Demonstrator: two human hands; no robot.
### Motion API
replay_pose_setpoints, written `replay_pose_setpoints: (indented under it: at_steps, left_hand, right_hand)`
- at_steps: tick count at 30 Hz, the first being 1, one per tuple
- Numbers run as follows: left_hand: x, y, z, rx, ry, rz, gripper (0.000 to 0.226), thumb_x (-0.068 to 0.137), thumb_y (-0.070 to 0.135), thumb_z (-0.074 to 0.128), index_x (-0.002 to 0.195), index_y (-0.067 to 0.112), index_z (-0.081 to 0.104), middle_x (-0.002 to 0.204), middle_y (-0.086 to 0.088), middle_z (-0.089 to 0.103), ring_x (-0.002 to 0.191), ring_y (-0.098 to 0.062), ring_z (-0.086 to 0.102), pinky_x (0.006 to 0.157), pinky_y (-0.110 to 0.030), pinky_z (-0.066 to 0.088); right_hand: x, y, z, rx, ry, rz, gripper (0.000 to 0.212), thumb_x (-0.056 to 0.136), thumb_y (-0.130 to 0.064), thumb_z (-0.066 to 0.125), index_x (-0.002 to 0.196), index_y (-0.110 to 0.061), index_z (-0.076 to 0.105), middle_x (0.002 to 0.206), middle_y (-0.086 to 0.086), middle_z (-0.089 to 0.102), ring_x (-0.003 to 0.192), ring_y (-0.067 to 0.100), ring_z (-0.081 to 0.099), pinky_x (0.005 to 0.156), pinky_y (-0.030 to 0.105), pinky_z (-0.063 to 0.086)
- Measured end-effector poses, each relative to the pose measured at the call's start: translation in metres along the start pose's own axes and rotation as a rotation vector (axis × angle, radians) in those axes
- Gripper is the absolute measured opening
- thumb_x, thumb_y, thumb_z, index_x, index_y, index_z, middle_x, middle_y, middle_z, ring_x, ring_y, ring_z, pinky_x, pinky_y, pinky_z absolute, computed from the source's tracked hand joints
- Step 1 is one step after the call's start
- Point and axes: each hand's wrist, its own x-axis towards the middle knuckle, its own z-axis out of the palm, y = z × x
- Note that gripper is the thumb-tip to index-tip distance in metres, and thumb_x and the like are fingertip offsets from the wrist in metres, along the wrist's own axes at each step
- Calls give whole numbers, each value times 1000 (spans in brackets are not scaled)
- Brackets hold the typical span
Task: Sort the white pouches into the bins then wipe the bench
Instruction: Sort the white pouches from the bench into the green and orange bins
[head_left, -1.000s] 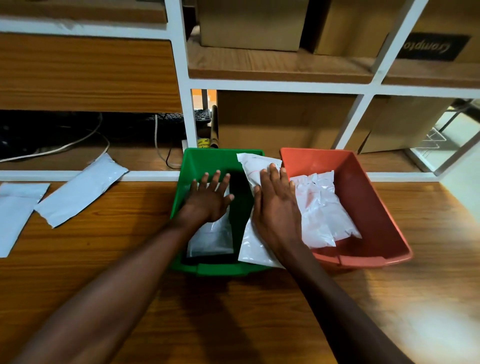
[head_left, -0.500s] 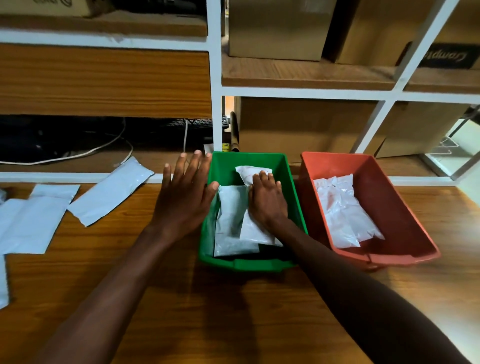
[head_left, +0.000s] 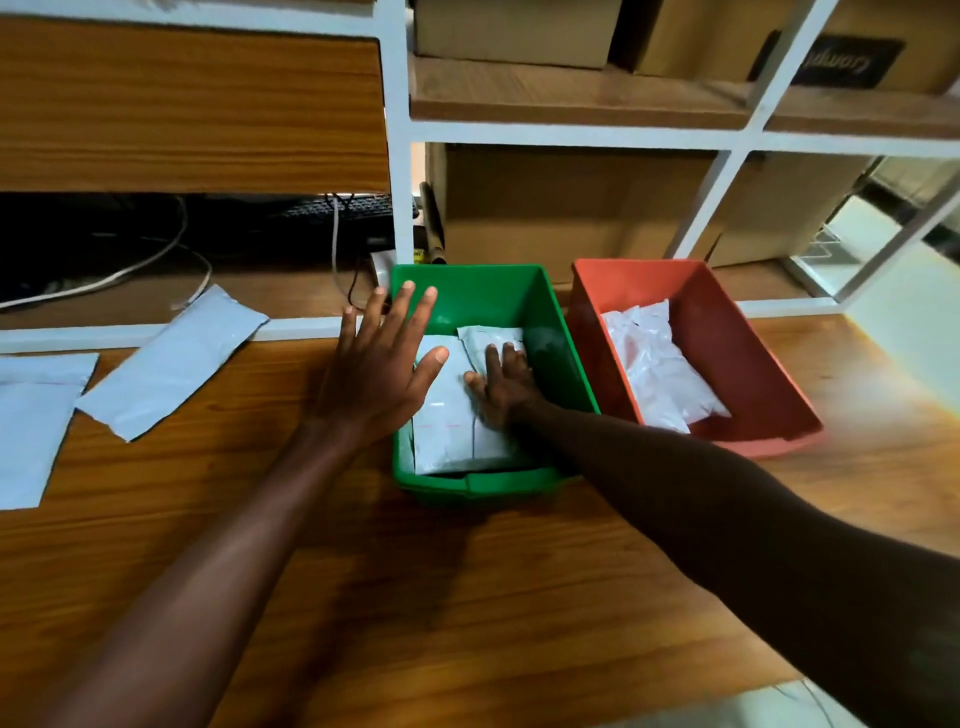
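Note:
A green bin (head_left: 550, 312) stands on the wooden bench (head_left: 415, 571) and holds white pouches (head_left: 447, 431). My right hand (head_left: 501, 382) lies flat inside it, fingers straight, pressing on the pouches. My left hand (head_left: 382, 358) hovers open over the bin's left rim with fingers spread, holding nothing. To the right, a red bin (head_left: 753, 364) contains more white pouches (head_left: 660, 369). A loose white pouch (head_left: 171, 361) lies on the bench at the left, and another (head_left: 31, 415) rests at the far left edge.
A white-framed shelf unit (head_left: 397, 156) rises behind the bench, with cardboard boxes (head_left: 571, 208) in its compartments. Cables (head_left: 156, 260) and a dark keyboard (head_left: 337, 208) sit on the low shelf at the left. The front of the bench is bare wood.
My right hand carried a pouch from over the bins' shared edge down into the green bin and now presses it flat. My left hand came out of the bin to its left rim.

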Motion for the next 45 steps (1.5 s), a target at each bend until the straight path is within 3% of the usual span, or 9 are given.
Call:
replay_pose_setpoints:
  at_steps: [9, 18, 22, 26, 28, 31, 37, 45]
  left_hand:
    - [-19, -15, 1, -61, 22, -1, 68, 97, 57, 20, 158, 28, 8, 166, -3, 11, 152, -29, 7, 120, -55, 6]
    - [-62, -26, -18, -58, 7, -45, 72, 94, 61, 14, 158, 28, 7, 166, -1, 8, 153, -25, 2, 121, -52, 3]
    - [-104, -32, -44, -58, -10, -143, 71, 95, 58, 20, 158, 28, 8, 166, 1, 6, 153, -21, 0, 121, -44, -5]
    - [-172, -35, -75, -6, 88, -246, 67, 99, 53, 29, 157, 25, 13, 165, -2, 14, 153, -23, 9, 123, -44, 4]
    - [-209, -34, -86, -13, 125, -302, 65, 101, 52, 30, 158, 25, 12, 165, -1, 14, 153, -20, 8, 124, -45, 6]
    - [-258, -41, -97, 11, 128, -387, 65, 102, 53, 28, 158, 26, 10, 165, 1, 11, 152, -17, 4, 124, -44, 2]
    - [-324, -85, -118, 73, 109, -517, 67, 98, 57, 21, 158, 28, 7, 165, 2, 9, 152, -18, 3, 123, -45, 3]
    - [-333, -213, -120, 113, 81, -536, 74, 93, 67, 11, 157, 32, 4, 166, 2, 2, 153, -22, 0, 121, -45, 0]
  right_hand:
    - [-2, -5, 5, -91, -75, 6, 81, 102, -59, 26, 159, -10, -5, 164, 22, -18, 152, 39, -15, 121, 49, -7]
    - [-42, -34, -51, -213, -14, -94, 81, 99, -66, 18, 160, -14, 4, 167, 19, -8, 154, 36, -6, 124, 50, 5]
    - [-100, -63, -71, -160, 194, -221, 71, 100, -62, 30, 158, -20, 25, 169, 9, 3, 153, 32, 15, 119, 47, 24]
    - [-177, -96, -75, 53, 589, -360, 63, 96, -58, 41, 143, -17, 51, 163, 8, 30, 139, 33, 44, 102, 47, 46]
    - [-215, -110, -69, 149, 667, -450, 61, 95, -54, 45, 138, -12, 56, 158, 12, 38, 135, 34, 49, 95, 47, 49]
    - [-258, -137, -45, 199, 626, -534, 65, 95, -56, 42, 137, -8, 56, 154, 18, 42, 135, 36, 49, 98, 51, 49]
    - [-285, -215, 17, 258, 401, -529, 71, 94, -69, 30, 150, -25, 38, 163, 7, 29, 147, 29, 33, 108, 59, 41]
    - [-231, -328, 74, 189, 250, -473, 81, 91, -74, 15, 159, -31, 8, 168, 1, -7, 155, 23, -3, 125, 50, 6]
